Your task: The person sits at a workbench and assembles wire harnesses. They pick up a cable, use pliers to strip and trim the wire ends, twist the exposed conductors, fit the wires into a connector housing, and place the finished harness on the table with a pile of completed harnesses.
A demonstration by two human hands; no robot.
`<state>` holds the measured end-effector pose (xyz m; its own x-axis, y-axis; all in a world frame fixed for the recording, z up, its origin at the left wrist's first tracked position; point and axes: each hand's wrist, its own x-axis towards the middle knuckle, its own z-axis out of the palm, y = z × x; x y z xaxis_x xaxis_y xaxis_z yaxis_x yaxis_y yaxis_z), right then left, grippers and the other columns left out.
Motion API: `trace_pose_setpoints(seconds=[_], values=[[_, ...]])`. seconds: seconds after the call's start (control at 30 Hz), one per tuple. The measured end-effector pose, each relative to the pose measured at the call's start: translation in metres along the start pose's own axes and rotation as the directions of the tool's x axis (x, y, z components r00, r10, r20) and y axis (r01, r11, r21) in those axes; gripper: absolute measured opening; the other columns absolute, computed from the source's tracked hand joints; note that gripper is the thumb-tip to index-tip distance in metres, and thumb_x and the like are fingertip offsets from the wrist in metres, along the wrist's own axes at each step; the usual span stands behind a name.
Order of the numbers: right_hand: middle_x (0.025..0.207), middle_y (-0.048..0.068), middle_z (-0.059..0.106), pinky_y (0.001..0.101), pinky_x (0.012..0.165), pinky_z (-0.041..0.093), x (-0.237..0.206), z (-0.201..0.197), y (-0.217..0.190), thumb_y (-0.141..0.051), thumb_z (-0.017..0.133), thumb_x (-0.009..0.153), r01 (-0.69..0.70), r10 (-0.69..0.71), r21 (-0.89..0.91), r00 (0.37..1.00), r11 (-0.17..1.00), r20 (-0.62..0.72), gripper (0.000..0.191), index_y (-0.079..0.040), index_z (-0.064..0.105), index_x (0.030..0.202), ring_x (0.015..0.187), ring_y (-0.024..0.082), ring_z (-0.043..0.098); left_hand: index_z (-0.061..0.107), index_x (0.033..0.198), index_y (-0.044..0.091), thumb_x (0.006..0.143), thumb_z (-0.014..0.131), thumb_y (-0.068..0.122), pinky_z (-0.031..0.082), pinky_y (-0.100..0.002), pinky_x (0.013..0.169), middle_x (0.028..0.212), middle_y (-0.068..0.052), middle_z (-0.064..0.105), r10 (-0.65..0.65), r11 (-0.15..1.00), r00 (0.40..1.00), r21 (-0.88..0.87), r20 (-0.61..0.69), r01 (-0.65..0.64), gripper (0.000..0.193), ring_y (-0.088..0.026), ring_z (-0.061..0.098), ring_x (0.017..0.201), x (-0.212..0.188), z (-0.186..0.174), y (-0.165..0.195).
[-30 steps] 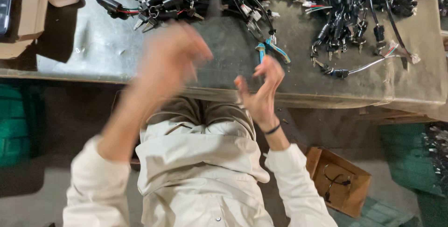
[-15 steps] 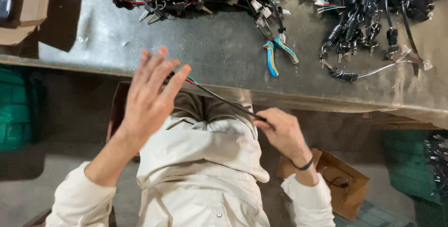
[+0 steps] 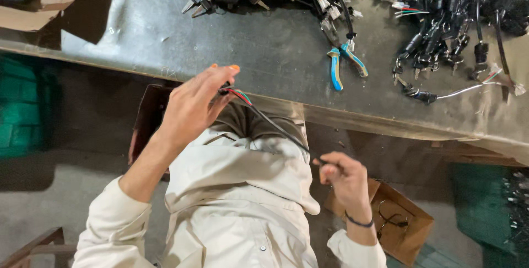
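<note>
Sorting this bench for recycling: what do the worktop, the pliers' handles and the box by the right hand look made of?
Worktop: likely sheet metal, dull grey, scuffed, with a folded front edge. Pliers: handles look rubber or plastic coated, blue with yellow stripes. Box: brown cardboard, matte, flaps open.

Cream sleeves — black wristband

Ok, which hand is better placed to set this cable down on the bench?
Probably the left. The left hand pinches the coloured-wire end of the cable right at the edge of the bench. The right hand grips the other end lower down, by the lap.
</note>
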<state>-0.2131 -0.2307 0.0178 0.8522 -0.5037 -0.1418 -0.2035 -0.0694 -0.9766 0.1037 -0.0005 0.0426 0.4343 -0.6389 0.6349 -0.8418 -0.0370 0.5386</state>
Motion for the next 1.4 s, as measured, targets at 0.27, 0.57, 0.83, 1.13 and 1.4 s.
trace_pose_setpoints(seconds=[0.27,0.57,0.83,1.13,1.4], values=[[0.086,0.007,0.068,0.0246,0.068,0.052,-0.005,0.065,-0.05,-0.005,0.078,0.087,0.285,-0.306,-0.41,0.952,0.866,0.016,0.038,-0.004,0.066,0.123,0.073,0.014,0.064,0.075,0.091,0.023,0.082,0.067,0.018,0.048,-0.05,0.088,0.085,-0.001,0.062,0.215,0.861,0.976,0.48,-0.044,-0.168,0.013,-0.022,0.061,0.09,0.023,0.032,0.034],[0.066,0.004,0.056,0.0295,0.051,0.044,0.001,0.084,-0.041,0.002,0.079,0.087,0.533,-0.515,-0.31,0.845,0.787,0.146,0.026,-0.009,0.056,0.092,0.055,0.018,0.053,0.067,0.116,0.013,0.102,0.069,0.024,0.046,-0.038,0.076,0.081,0.001,0.057,0.251,0.955,0.928,0.084,0.276,-0.283,0.018,-0.018,0.057,0.08,-0.022,0.072,0.018],[0.057,0.006,0.046,0.0321,0.046,0.034,0.004,0.087,-0.053,0.001,0.086,0.077,0.451,-0.515,-0.507,0.857,0.734,0.017,0.037,-0.01,0.051,0.069,0.047,0.019,0.045,0.063,0.129,0.005,0.102,0.071,0.031,0.044,-0.039,0.108,0.117,-0.004,0.064,0.281,0.944,0.94,0.12,0.192,-0.306,0.038,-0.024,0.063,0.114,0.008,0.027,0.057],[0.06,0.005,0.056,0.0295,0.049,0.048,0.008,0.034,-0.088,0.008,0.081,0.08,0.752,-0.797,-0.398,0.599,0.526,0.078,0.022,0.001,0.061,0.081,0.052,0.017,0.059,0.062,0.129,0.009,0.089,0.075,0.023,0.042,-0.044,0.108,0.121,-0.011,0.06,0.1,0.896,0.942,0.382,0.321,-0.226,0.045,-0.029,0.056,0.117,0.009,-0.005,-0.015],[0.116,0.004,0.055,0.0229,0.067,0.054,0.038,0.068,-0.056,-0.007,0.095,0.068,0.33,-0.311,0.172,0.942,0.928,-0.129,0.043,-0.005,0.068,0.1,0.088,0.013,0.06,0.054,0.117,0.006,0.091,0.077,0.023,0.044,-0.048,0.098,0.086,-0.007,0.062,-0.126,0.988,0.928,-0.044,0.35,0.151,0.039,-0.029,0.063,0.085,-0.026,0.049,0.046]])
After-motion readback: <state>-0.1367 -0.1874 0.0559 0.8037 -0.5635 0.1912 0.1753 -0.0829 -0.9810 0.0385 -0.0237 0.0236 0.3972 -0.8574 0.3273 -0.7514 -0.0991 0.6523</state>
